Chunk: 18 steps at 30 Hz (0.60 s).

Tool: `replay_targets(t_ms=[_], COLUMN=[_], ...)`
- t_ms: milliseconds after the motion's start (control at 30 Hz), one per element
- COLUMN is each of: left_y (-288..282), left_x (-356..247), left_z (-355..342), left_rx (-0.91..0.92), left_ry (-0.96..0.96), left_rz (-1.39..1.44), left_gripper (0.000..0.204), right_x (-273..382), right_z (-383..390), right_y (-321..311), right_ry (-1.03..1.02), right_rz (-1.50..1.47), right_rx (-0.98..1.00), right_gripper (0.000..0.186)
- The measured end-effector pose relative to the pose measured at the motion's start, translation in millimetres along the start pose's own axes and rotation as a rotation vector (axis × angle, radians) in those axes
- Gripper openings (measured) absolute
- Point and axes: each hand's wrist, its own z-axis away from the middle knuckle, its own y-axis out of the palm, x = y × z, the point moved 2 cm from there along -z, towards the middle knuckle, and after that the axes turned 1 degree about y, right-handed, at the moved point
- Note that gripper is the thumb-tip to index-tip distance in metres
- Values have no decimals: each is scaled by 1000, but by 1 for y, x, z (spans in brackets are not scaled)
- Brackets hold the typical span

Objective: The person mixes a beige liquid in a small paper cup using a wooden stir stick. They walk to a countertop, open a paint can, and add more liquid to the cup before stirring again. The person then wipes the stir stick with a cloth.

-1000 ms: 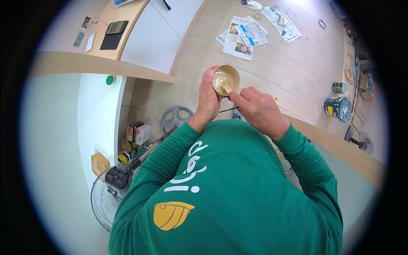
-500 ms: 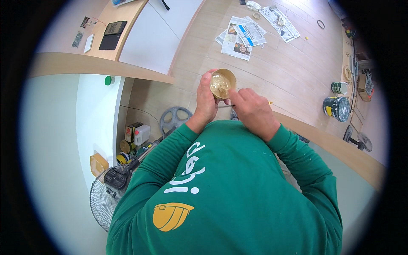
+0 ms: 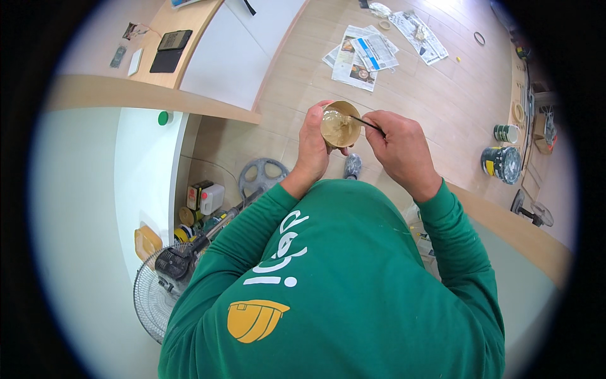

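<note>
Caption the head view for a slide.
Left hand holds a round tan container of pale mixture; right hand grips a slim dark tool at its opening.

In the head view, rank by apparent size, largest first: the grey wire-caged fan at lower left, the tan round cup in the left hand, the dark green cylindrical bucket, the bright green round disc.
1. Fan
2. Cup and bucket: too alike to rank; cup looks nearer
3. Disc

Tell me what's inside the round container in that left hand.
The round container holds a glossy beige mixture; a thin dark tool reaches over its rim. The mixture hides the container's bottom, so that cannot be seen.
</note>
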Motion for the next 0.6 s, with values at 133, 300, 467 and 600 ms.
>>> replay_targets(t_ms=[133, 300, 467, 600], left_y=[0, 0, -6, -11], left_x=[1, -2, -4, -4], left_z=[-1, 5, 6, 7], left_rx=[-18, -15, -31, -66], left_ry=[21, 107, 168, 206], left_rz=[-62, -194, -275, -188], left_gripper=[70, 67, 62, 58], right_x=[-19, -17, -13, -4], right_z=[-2, 0, 5, 9], right_y=[10, 9, 17, 27], right_ry=[-53, 119, 208, 256], right_rz=[35, -120, -179, -270], right_rx=[52, 162, 169, 178], right_gripper=[17, 20, 26, 27])
